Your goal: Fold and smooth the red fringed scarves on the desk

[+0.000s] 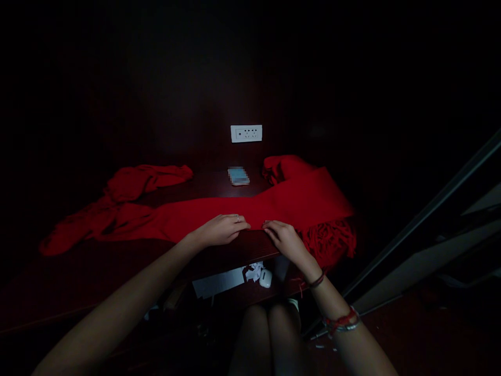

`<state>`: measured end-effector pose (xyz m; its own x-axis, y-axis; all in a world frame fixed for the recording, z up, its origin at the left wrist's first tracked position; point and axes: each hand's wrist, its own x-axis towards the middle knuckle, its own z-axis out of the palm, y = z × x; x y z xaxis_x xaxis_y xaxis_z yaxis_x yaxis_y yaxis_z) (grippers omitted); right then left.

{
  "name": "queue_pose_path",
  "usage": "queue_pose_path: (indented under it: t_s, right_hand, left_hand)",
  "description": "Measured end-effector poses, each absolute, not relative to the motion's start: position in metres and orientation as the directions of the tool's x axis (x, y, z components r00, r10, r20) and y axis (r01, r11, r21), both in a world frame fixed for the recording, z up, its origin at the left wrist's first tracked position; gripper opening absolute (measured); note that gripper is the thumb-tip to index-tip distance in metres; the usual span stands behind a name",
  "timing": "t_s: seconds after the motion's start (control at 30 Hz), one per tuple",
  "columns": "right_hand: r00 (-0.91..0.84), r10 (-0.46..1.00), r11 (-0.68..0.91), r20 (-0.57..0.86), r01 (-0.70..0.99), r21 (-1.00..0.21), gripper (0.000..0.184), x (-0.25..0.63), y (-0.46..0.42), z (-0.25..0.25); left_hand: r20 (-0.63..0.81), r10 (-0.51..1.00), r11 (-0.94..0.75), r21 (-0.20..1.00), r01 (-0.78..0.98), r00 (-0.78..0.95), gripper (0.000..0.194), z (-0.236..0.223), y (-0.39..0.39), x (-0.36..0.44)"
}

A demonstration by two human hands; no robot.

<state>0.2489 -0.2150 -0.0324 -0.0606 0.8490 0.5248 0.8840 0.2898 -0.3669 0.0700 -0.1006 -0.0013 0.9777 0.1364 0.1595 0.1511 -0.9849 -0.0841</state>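
Observation:
A long red scarf (219,209) lies across the dark desk, its left part bunched and curving back. Its right part is wider and folded over, with a tangle of fringe (331,240) hanging at the near right. My left hand (225,230), a ring on one finger, pinches the scarf's near edge around the middle. Just to the right, my right hand (285,239) also has its fingers closed on that edge, with a small gap between the two hands. The fingertips are partly lost against the cloth.
Behind the scarf lies a phone-like rectangle (238,176), its face pixelated. A white socket plate (246,133) is on the back wall. Below the desktop, an open drawer or shelf holds a white earbud case (265,278) and crumpled paper (254,271). A slanted dark panel (422,209) stands at right.

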Motion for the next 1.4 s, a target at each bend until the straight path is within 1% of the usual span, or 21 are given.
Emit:
queue_pose_path:
  t_s: [0.1,0.23,0.3,0.37,0.47,0.5,0.57,0.63,0.7,0.73,0.8,0.83,0.9,1.0,1.03,1.1,1.17,1.23,1.3,1.4]
  right_hand:
    - [-0.051,0.871,0.228,0.489,0.923,-0.310,0.024,0.252,-0.216,-0.030]
    - [-0.088,0.912,0.150,0.401,0.981,-0.127,0.028,0.259,-0.225,-0.025]
    - [-0.104,0.920,0.132,0.377,0.990,-0.048,0.028,0.261,-0.232,-0.022]
    - [-0.112,0.924,0.122,0.366,0.992,-0.006,0.028,0.262,-0.237,-0.018]
    - [-0.142,0.919,0.150,0.369,0.989,0.009,0.029,0.262,-0.235,-0.004]
    - [-0.161,0.913,0.168,0.374,0.986,0.012,0.030,0.262,-0.230,0.002]
    - [-0.216,0.906,0.223,0.364,0.975,0.021,0.032,0.264,-0.215,0.015]
    - [-0.306,0.910,0.310,0.281,0.950,0.033,0.034,0.267,-0.194,0.024]
    - [-0.392,0.911,0.392,0.125,0.920,0.024,0.039,0.271,-0.173,0.027]
    - [-0.410,0.911,0.410,0.039,0.912,0.016,0.043,0.274,-0.163,0.027]
    - [-0.380,0.921,0.383,-0.083,0.924,0.017,0.048,0.282,-0.146,0.022]
    - [-0.342,0.934,0.346,-0.105,0.938,0.030,0.048,0.286,-0.139,0.020]
    - [-0.250,0.965,0.256,-0.080,0.964,0.078,0.046,0.294,-0.129,0.016]
    - [-0.150,0.988,0.145,0.021,0.978,0.147,0.045,0.300,-0.122,0.015]
    - [-0.156,0.987,0.147,0.047,0.978,0.151,0.046,0.298,-0.122,0.015]
    - [-0.238,0.970,0.231,0.054,0.966,0.115,0.049,0.290,-0.122,0.015]
    - [-0.339,0.941,0.339,-0.003,0.940,0.047,0.050,0.279,-0.122,0.012]
    - [-0.366,0.928,0.367,-0.077,0.930,0.002,0.050,0.270,-0.120,0.008]
    - [-0.292,0.950,0.296,-0.109,0.955,0.015,0.051,0.267,-0.116,0.007]
    - [-0.094,0.991,0.102,-0.100,0.992,0.079,0.053,0.271,-0.111,0.010]
  left_hand:
    - [0.161,0.141,-0.988,-0.041,0.150,0.977,0.029,0.000,-0.099,0.069]
    - [0.188,0.140,-0.990,0.059,0.131,0.972,0.021,0.001,-0.102,0.070]
    - [0.191,0.176,-0.981,0.110,0.157,0.966,0.022,0.000,-0.102,0.071]
    - [0.143,0.253,-0.959,0.167,0.229,0.957,0.028,-0.003,-0.101,0.072]
    - [0.042,0.338,-0.923,0.212,0.323,0.940,0.036,-0.010,-0.097,0.073]
    - [0.034,0.344,-0.921,0.208,0.330,0.938,0.038,-0.012,-0.096,0.073]
    - [0.065,0.348,-0.924,0.194,0.331,0.935,0.040,-0.016,-0.094,0.074]
    - [0.132,0.389,-0.913,0.185,0.363,0.912,0.041,-0.020,-0.091,0.075]
    - [0.168,0.477,-0.877,0.166,0.452,0.863,0.043,-0.022,-0.089,0.075]
    - [0.157,0.529,-0.847,0.152,0.509,0.834,0.044,-0.023,-0.088,0.075]
    - [0.094,0.611,-0.790,0.125,0.600,0.786,0.048,-0.025,-0.085,0.075]
    - [0.061,0.636,-0.770,0.119,0.627,0.769,0.050,-0.026,-0.085,0.075]
    - [0.024,0.655,-0.752,0.121,0.648,0.755,0.051,-0.026,-0.083,0.075]
    - [0.022,0.669,-0.739,0.129,0.662,0.743,0.054,-0.025,-0.082,0.075]
    - [0.020,0.676,-0.732,0.131,0.669,0.736,0.057,-0.025,-0.081,0.075]
    - [0.003,0.704,-0.705,0.128,0.698,0.710,0.067,-0.023,-0.080,0.074]
    - [-0.021,0.747,-0.659,0.117,0.743,0.665,0.079,-0.021,-0.079,0.074]
    - [-0.039,0.781,-0.617,0.109,0.779,0.624,0.088,-0.020,-0.078,0.073]
    - [-0.041,0.791,-0.603,0.111,0.790,0.610,0.092,-0.020,-0.078,0.072]
    - [-0.041,0.791,-0.603,0.111,0.790,0.610,0.093,-0.020,-0.078,0.073]
